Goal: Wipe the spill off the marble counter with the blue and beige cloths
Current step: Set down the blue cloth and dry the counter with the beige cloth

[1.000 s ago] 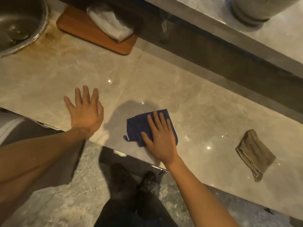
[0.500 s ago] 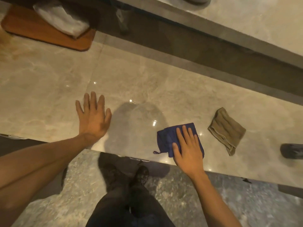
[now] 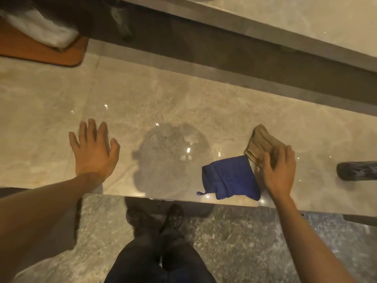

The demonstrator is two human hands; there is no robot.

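The left hand (image 3: 94,152) lies flat on the marble counter (image 3: 183,99), fingers spread, holding nothing. The right hand (image 3: 278,170) rests on the beige cloth (image 3: 259,144), fingers curled over its near edge. The blue cloth (image 3: 230,177) lies unheld beside it, at the counter's front edge.

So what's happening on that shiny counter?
A person is cleaning up a spill on the marble counter. Their right hand is on the beige cloth, fingers curled over its edge. The blue cloth lies loose beside it near the counter's front edge, with no hand on it. The left hand is pressed flat on the counter. Wet shiny droplets show between the hands, so wiping isn't finished.
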